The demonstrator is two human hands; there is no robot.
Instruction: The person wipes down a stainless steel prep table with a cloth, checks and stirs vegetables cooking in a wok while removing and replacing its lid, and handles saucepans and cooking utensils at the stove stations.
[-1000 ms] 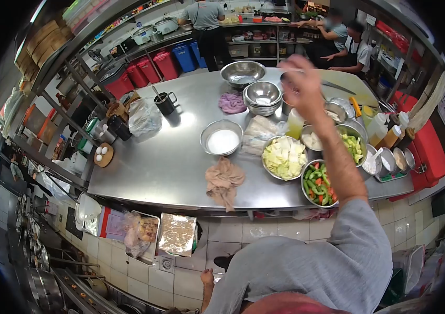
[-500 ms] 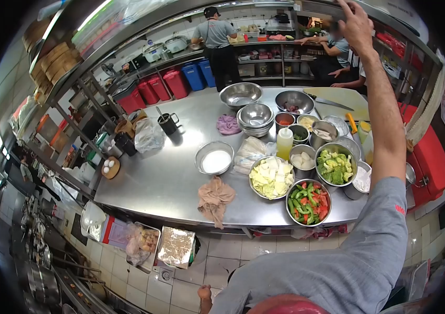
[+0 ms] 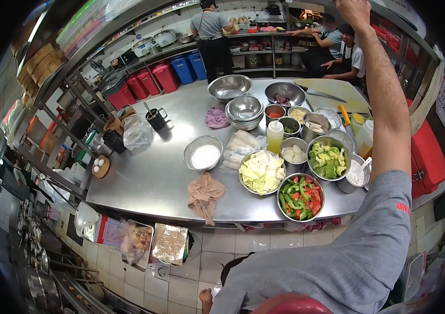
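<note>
And the right hand (image 3: 356, 13) is up at the overhead shelf (image 3: 406, 32), toward the tabletop's (image 3: 139, 178) far right corner, grip impossible to tell, left hand (image 3: 206, 297) curled below the near edge, contents unclear!

Surface (image 3: 139, 180) smooth glossy metal. Stacked bowls (image 3: 244, 108) shiny metal. Tan cloth (image 3: 205, 194) matt, wrinkled. Squeeze bottle (image 3: 274, 138) translucent plastic. Bag (image 3: 138, 136) thin glossy plastic. Sleeve (image 3: 387, 193) matt cloth. Overhead shelf edge (image 3: 105, 37) seems dull metal, view distorted.

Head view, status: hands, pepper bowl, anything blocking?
Right hand raised high, grip unclear; left hand low, grip unclear. Pepper bowl on steel table. Right arm partly hides table's right end.
</note>
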